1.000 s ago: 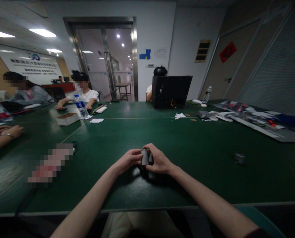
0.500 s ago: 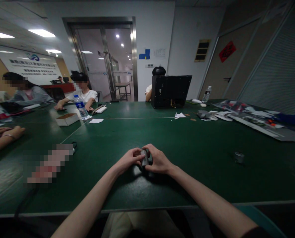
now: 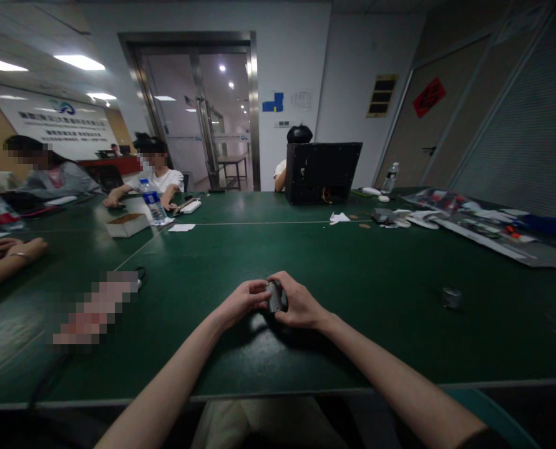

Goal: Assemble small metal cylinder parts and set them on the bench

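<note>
A small grey metal cylinder [image 3: 274, 295] is held just above the green table [image 3: 362, 312], in front of me at the middle. My left hand [image 3: 240, 303] pinches it from the left with curled fingers. My right hand [image 3: 300, 304] wraps round it from the right, thumb on top. Both hands are closed on it, and their fingers hide its lower part. A second small grey cylinder [image 3: 451, 297] stands alone on the table to the right, well away from both hands.
A black panel [image 3: 322, 172] stands at the far side with a person behind it. Two people sit at the left with a water bottle [image 3: 152, 202] and a shallow box [image 3: 126, 224]. Another person's forearm [image 3: 6, 259] rests at the left edge. Papers and packets [image 3: 474, 224] lie at the right.
The cylinder has turned a little between my fingers, from upright to tilted. My hands stay in the same place.
</note>
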The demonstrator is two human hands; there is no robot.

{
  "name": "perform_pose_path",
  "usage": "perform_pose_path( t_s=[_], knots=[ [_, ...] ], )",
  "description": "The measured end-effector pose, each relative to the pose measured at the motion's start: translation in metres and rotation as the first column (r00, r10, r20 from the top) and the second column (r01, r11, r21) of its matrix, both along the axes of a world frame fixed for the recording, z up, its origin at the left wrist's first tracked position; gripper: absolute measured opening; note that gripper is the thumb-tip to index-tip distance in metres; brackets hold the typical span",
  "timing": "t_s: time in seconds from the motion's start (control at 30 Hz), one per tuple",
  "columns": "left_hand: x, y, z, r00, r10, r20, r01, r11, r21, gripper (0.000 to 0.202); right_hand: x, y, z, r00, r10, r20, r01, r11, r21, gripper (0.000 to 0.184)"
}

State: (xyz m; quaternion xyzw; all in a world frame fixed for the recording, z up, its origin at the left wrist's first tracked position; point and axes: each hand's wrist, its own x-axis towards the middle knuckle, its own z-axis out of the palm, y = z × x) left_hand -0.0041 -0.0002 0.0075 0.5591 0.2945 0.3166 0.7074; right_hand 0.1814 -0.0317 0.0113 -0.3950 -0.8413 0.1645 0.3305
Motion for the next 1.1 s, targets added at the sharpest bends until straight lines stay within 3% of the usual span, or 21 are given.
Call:
perform_pose_path(
  t_s=[0.37,0.5,0.67,1.1],
  knots=[
    [-0.0005,0.0036,0.0028,0.978,0.166,-0.127,-0.135,0.965,0.223,0.037,0.0023,-0.0005,0.0038,0.991,0.119,-0.061,-0.117,0.992,0.042,0.064],
    [-0.0001,0.0051,0.0033,0.961,0.221,-0.165,-0.153,0.925,0.347,0.036,0.0033,-0.0024,0.0079,0.991,0.097,-0.093,-0.092,0.994,0.063,0.047],
    [0.002,0.0046,-0.0007,0.954,0.192,-0.231,-0.079,0.903,0.423,0.033,0.0008,0.0008,0.0041,0.993,0.019,-0.117,-0.011,0.998,0.068,0.015],
    [0.003,0.0039,-0.0031,0.932,0.185,-0.312,0.004,0.855,0.519,0.03,-0.0004,0.0056,0.0017,0.983,-0.014,-0.184,0.023,0.999,0.046,0.009]
  ],
)
